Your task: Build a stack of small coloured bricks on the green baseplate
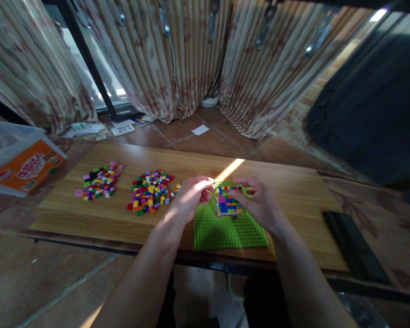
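A layered block of colourful toy bricks [227, 207] stands on a green studded baseplate [222, 234], with blue, purple, red and yellow bricks on its top. My left hand [191, 198] is at the block's left side, its thumb and fingertips pinched together. Whatever is between those fingertips is too small to make out. From the right, my right hand [259, 202] reaches over the block, its thumb on the top bricks and its fingers curled by the far right corner. These fingers cover part of the block and the baseplate.
Two heaps of loose bricks lie to the left, a larger brick heap [152, 189] and a smaller brick heap [100, 182]. A clear plastic box [27, 166] with an orange label stands at the wooden board's [294, 191] far left. On the right lies a black flat object [355, 246].
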`<state>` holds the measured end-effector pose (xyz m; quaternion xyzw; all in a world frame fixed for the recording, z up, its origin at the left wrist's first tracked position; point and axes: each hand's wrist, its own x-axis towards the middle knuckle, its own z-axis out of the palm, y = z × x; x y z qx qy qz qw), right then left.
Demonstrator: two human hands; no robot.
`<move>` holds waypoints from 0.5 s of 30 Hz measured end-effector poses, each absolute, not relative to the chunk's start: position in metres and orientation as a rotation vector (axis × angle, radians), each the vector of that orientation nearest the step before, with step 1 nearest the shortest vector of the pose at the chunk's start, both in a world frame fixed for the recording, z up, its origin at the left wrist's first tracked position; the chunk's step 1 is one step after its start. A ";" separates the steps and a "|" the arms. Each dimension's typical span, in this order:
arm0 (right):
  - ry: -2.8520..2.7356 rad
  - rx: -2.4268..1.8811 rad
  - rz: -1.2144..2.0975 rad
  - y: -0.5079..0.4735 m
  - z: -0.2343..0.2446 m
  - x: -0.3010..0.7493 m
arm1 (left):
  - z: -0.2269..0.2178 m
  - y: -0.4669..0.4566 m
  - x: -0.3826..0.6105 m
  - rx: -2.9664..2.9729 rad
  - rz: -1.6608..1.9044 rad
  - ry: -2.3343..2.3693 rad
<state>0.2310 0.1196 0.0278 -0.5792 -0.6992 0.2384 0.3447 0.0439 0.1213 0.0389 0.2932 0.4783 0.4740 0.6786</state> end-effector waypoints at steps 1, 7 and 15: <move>-1.817 -1.512 0.637 0.120 0.026 0.231 | 0.039 0.121 0.044 0.666 1.067 1.073; -1.713 -1.545 0.791 0.121 0.021 0.232 | 0.037 0.122 0.044 0.687 1.075 1.070; -1.646 -1.498 0.876 0.124 0.017 0.232 | 0.038 0.120 0.044 0.688 1.071 1.094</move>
